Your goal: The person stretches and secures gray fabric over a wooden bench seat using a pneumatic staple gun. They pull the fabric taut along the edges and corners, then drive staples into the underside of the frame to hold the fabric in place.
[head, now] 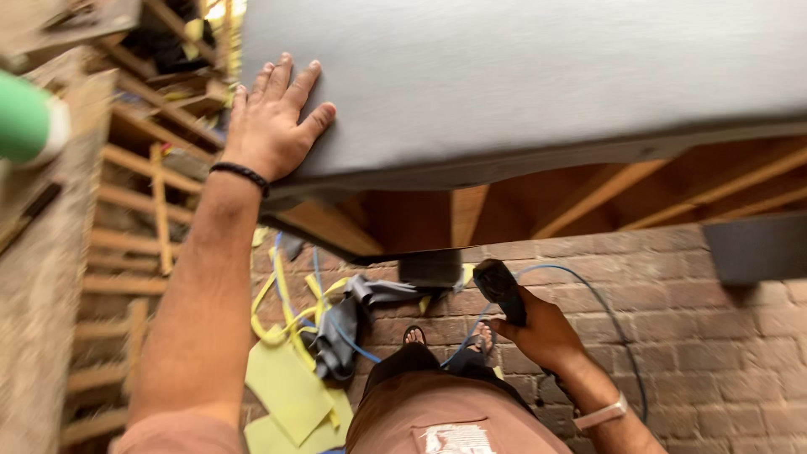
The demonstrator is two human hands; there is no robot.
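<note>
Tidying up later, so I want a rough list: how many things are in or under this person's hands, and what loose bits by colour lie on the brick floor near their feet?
Grey upholstered panel, under the left hand: 1
Black tool in the right hand: 1
Blue hose: 1
Grey fabric scrap: 1
Yellow foam sheets: at least 2
Total: at least 6

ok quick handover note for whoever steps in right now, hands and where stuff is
Left hand: flat, fingers spread, pressing the grey upholstered panel on its wooden frame.
Right hand: gripping a black tool with a blue hose, held low, clear of the panel.
On the brick floor: yellow foam scraps and grey fabric offcuts.
Done and left: can't tell.
</note>
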